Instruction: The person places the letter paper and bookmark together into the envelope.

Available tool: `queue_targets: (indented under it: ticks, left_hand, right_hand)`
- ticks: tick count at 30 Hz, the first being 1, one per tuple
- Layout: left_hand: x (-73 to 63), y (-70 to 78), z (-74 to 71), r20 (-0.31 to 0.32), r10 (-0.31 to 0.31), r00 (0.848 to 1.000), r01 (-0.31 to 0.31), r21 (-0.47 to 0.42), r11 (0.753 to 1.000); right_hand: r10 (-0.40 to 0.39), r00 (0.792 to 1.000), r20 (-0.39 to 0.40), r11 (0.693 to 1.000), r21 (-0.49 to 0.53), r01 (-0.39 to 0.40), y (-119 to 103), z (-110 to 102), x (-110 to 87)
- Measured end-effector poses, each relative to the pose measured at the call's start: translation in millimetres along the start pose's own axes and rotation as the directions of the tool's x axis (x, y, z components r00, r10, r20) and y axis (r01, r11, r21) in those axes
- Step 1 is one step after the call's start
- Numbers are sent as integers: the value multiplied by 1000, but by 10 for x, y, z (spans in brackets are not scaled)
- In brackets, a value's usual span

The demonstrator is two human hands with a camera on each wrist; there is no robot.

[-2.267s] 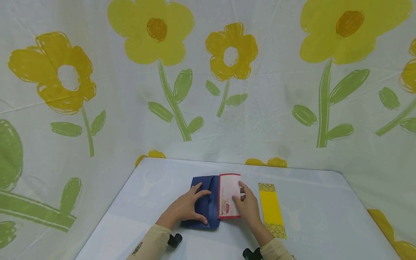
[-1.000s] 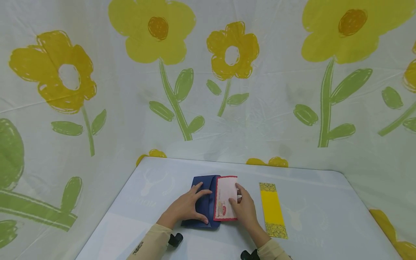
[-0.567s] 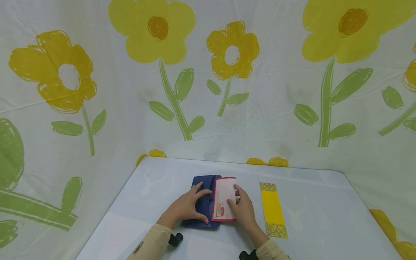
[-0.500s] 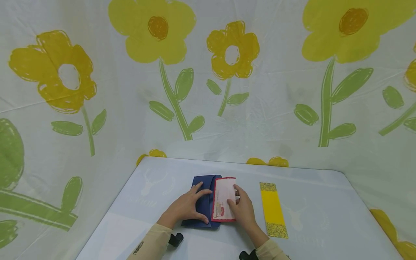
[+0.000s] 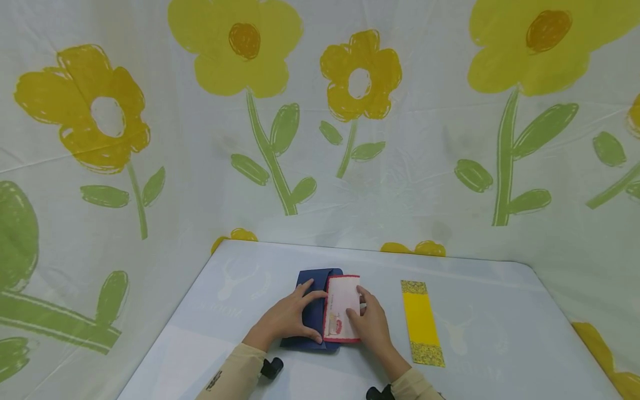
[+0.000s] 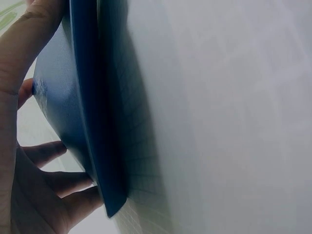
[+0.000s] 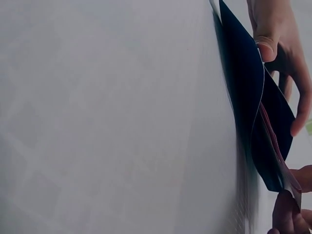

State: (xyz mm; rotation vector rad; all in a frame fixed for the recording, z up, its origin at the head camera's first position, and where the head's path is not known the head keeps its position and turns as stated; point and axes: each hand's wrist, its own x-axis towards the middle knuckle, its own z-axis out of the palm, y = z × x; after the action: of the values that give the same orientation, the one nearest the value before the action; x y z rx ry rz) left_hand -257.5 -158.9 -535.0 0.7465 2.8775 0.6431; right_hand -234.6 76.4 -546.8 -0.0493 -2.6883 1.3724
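A dark blue envelope [image 5: 314, 315] lies on the table with its flap side to the right. My left hand [image 5: 286, 318] holds it, thumb at the near side and fingers spread toward the far side. The right wrist view shows the envelope's mouth [image 7: 257, 92] bowed apart, with a red-edged card [image 7: 271, 127] partly between its layers. My right hand [image 5: 374, 325] pinches the right edge of this white card [image 5: 344, 308], which has red borders and a small red print. How deep the card's left edge sits is hidden from the head view.
A yellow paper strip [image 5: 422, 322] with patterned ends lies to the right of my right hand. The white table [image 5: 500, 333] ends at a flower-printed curtain [image 5: 390, 211] behind and at the sides.
My right hand has moved left with the card, which now overlaps more of the envelope's right part. My left hand and the envelope have stayed nearly in place.
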Motion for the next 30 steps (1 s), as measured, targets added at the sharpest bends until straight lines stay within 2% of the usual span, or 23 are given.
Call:
queue_targets:
  ticks: [20, 30]
  left_hand:
    - [4, -3, -10, 4, 5, 1000, -5, 3, 1000]
    - [-8, -2, -18, 0, 6, 1000, -6, 4, 1000]
  right_hand:
    - [-16, 999, 27, 1000, 13, 16, -15, 49, 4]
    - [-19, 1000, 18, 1000, -14, 19, 6, 64, 4]
